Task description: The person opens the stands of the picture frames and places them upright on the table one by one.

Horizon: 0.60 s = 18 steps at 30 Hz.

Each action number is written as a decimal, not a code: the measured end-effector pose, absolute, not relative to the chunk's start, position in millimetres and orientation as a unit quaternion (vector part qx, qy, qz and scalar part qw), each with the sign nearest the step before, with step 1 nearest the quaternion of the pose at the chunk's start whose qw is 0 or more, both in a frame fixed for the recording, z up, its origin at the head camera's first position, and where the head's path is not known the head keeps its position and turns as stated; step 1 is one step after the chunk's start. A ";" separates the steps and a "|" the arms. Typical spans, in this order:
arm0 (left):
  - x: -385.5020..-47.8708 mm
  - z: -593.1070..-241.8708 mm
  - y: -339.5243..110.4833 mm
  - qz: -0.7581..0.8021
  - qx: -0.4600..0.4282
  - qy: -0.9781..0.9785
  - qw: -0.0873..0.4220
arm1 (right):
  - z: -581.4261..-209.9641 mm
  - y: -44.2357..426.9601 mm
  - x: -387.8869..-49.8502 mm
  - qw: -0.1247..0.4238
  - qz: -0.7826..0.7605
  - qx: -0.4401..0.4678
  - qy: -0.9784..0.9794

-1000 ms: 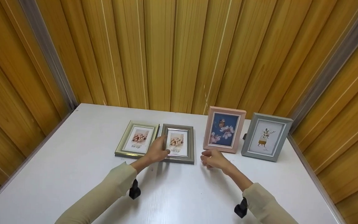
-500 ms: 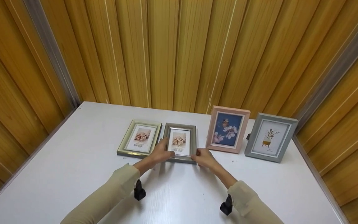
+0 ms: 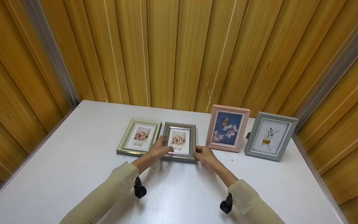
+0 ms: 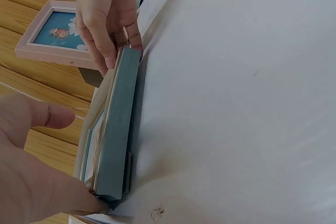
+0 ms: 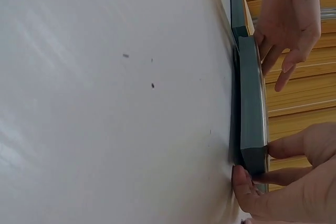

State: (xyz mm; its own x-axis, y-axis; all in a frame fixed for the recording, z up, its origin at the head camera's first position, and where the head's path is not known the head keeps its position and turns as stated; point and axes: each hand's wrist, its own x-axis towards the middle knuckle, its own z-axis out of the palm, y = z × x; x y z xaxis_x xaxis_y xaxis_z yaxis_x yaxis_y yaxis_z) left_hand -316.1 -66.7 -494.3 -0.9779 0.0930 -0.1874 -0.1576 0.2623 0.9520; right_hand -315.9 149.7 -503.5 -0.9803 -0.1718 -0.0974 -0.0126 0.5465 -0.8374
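A grey-green picture frame (image 3: 180, 140) with a flower print lies face up on the white table. My left hand (image 3: 158, 151) touches its left edge with fairly straight fingers; the left wrist view shows the thumb raised over the face. At the near right corner, my right hand (image 3: 206, 156) pinches the frame between thumb and fingers, as the right wrist view shows along the frame's side (image 5: 252, 100). Close by on the left, a pale gold picture frame (image 3: 124, 140) lies flat with a similar print. Whether the held frame's near edge is lifted, I cannot tell.
To the right, a pink picture frame (image 3: 227, 128) with a blossom picture stands upright. Beside it stands a grey-green picture frame (image 3: 270, 136) with a potted plant picture. Wooden-looking panels (image 3: 162, 56) rise behind the white table (image 3: 73, 155).
My right hand has moved left from beside the grey-green frame and now pinches its near right corner. The left hand has stayed at the left edge. The standing frames have not moved.
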 end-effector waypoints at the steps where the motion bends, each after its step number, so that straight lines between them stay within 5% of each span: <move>1: -315.9 -493.7 -66.9 0.607 -0.024 0.788 0.101 | -502.8 149.6 -314.9 0.085 -0.475 -0.048 0.875; 18: -316.8 -476.5 -79.5 0.673 -0.081 0.735 -0.009 | -490.9 152.4 -310.0 0.040 -0.522 -0.032 0.852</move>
